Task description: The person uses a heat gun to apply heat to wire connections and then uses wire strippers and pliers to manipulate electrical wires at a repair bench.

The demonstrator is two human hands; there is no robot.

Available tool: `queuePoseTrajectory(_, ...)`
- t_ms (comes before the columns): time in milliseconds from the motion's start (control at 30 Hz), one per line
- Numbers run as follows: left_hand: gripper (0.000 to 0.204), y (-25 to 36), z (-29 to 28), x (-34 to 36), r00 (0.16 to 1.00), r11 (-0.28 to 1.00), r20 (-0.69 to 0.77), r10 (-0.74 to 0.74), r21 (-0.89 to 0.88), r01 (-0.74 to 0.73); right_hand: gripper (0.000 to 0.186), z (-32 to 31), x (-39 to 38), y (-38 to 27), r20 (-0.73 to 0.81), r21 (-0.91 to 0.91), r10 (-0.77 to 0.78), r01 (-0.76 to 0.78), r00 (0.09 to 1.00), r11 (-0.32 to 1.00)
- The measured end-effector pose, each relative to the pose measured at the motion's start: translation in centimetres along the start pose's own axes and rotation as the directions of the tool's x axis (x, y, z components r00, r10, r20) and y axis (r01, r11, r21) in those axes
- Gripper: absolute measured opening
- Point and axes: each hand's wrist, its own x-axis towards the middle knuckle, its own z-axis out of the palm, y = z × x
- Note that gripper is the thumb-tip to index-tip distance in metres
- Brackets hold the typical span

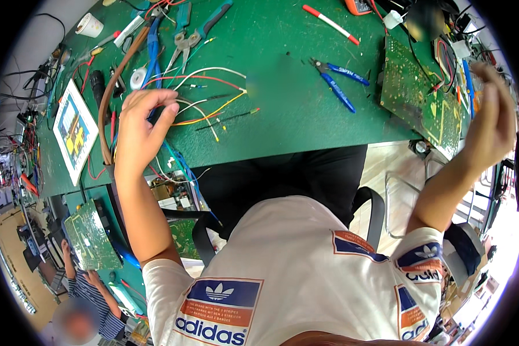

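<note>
So, here's the broad green tabletop (271, 132), with the large green circuit board (409, 86) at its right edge, probably parked aside for room. Right hand (493, 118) is up near it, blurred, grip impossible to tell. Left hand (147, 118) curves thumb toward fingertips, pinch unclear. Blue-handled metal cutters (324, 69) lie apart, likely for easy reach; thin red, white and yellow wires (229, 104) fan beside that left hand.

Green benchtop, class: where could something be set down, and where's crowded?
Free: between the teal-handled metal pliers and the red-and-white marker; between the blue-handled wire cutters and the green benchtop's near edge. Crowded: around the left hand, among thin coloured wires.
</note>
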Motion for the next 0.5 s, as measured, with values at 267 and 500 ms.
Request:
queuePoseTrajectory(267, 0.016, 1.8, -0.3, -2.5, 0.986, 0.983, -0.075, 0.149, 0.119, -0.139, 0.021, 12.2, -13.0, -10.1, 0.495, 0.356, -0.050, -0.150, 0.867, 0.923)
queuePoseTrajectory(500, 0.020, 1.7, 2.7, -3.7, 0.971, 0.965, -0.135, 0.200, 0.200, -0.171, 0.020, 18.3, -14.1, -11.1, 0.535, 0.291, -0.163, 0.000, 0.829, 0.957)
